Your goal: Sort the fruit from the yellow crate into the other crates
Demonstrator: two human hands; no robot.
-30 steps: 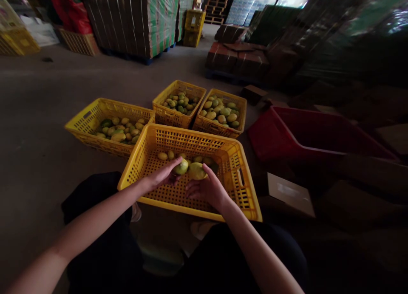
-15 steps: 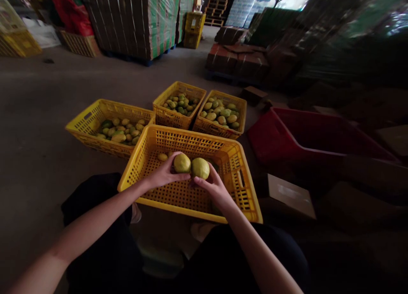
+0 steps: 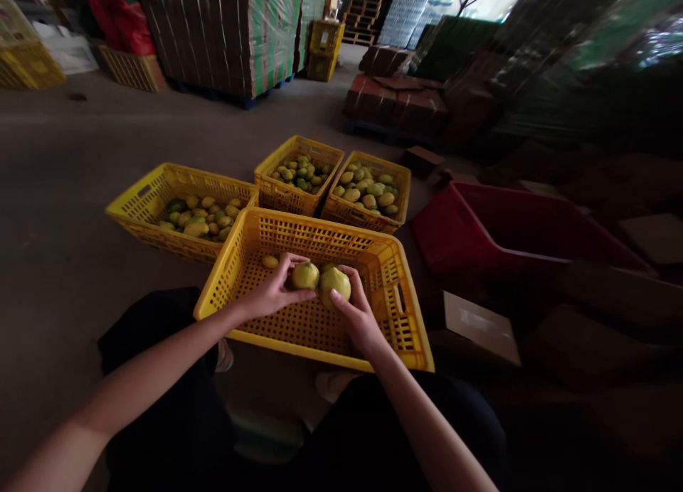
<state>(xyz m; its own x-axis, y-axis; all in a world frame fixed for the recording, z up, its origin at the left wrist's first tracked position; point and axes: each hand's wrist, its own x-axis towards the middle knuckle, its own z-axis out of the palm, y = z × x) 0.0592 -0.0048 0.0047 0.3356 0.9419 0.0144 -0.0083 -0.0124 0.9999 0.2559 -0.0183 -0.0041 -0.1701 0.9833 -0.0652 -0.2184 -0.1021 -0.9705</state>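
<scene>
Over the near yellow crate [image 3: 325, 358], my left hand [image 3: 272, 293] is closed around a yellow-green lemon [image 3: 306, 276]. My right hand [image 3: 360, 311] grips a larger yellow-green lemon [image 3: 331, 287], its thumb across the near side. The two fruits sit side by side, close together or touching. Part of another greenish fruit shows just behind them; whether a hand holds it I cannot tell. A small yellow lemon [image 3: 269, 261] lies inside the crate, left of my fingers. My hands and the fruits hide part of the crate's floor.
Beyond the near crate stand a left yellow crate [image 3: 133, 218], a middle yellow crate [image 3: 282, 193] and a right yellow crate [image 3: 363, 218], each holding several yellow and green fruits. To the right are a red bin [image 3: 448, 229] and a cardboard box [image 3: 480, 325]. Wrapped stacks [image 3: 213, 37] stand behind.
Both lemons have been turned, so their pointed ends now face up more. My right thumb has moved up onto the larger lemon. The view has shifted slightly.
</scene>
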